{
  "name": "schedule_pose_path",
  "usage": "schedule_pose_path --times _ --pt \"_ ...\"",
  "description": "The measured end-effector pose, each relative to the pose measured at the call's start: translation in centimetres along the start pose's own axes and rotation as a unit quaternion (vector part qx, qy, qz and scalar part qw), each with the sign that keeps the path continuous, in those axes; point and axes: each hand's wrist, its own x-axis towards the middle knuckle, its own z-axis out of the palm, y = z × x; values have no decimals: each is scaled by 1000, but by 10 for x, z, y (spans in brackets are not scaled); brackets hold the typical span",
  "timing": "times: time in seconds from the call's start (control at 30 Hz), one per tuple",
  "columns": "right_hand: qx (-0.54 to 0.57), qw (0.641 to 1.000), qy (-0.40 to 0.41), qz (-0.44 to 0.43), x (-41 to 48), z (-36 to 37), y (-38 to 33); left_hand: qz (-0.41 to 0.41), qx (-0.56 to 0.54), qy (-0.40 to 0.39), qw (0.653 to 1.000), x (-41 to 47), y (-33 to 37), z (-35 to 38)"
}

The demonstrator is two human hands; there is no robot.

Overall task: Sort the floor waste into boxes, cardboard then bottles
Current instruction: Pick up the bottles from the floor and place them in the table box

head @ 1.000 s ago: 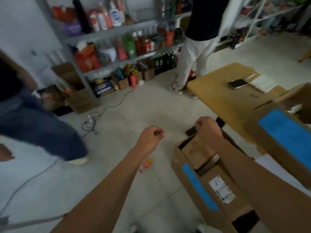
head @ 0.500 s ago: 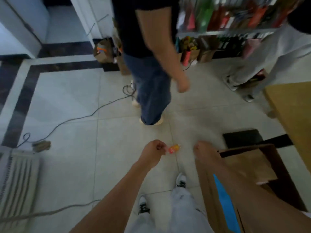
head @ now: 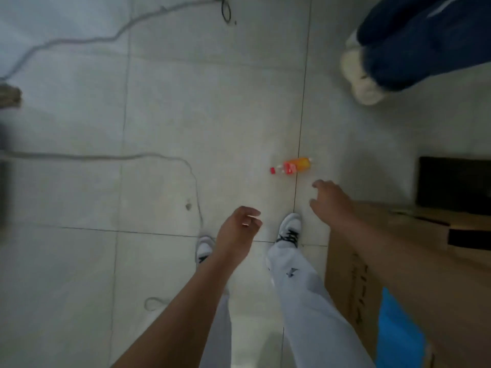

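Note:
A small plastic bottle (head: 292, 166) with orange drink, a red label and a red cap lies on its side on the pale floor tiles. My right hand (head: 330, 201) hovers just below and right of it, fingers spread, holding nothing. My left hand (head: 237, 229) hangs lower, over my left shoe, fingers loosely curled and empty. A cardboard box (head: 353, 264) with blue tape (head: 398, 330) stands at the right, partly hidden by my right forearm.
Grey cables (head: 170, 158) trail across the floor at left and top. Another person's leg in blue trousers and a pale shoe (head: 361, 78) stand at the upper right. A dark mat (head: 451, 181) lies behind the box. My own shoes (head: 291, 229) point toward the bottle.
The view has swung from the shelves and box down to the floor. My right hand has left the box and opened near the bottle; my left fist has loosened.

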Motion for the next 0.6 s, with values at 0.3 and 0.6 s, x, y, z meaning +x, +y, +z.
schedule_pose_path --times 0.3,0.6 --pt "-187 980 32 -64 231 141 40 7 53 -36 998 190 -131 70" --pt "-208 976 41 -47 312 217 53 12 75 -37 996 261 -204 78"
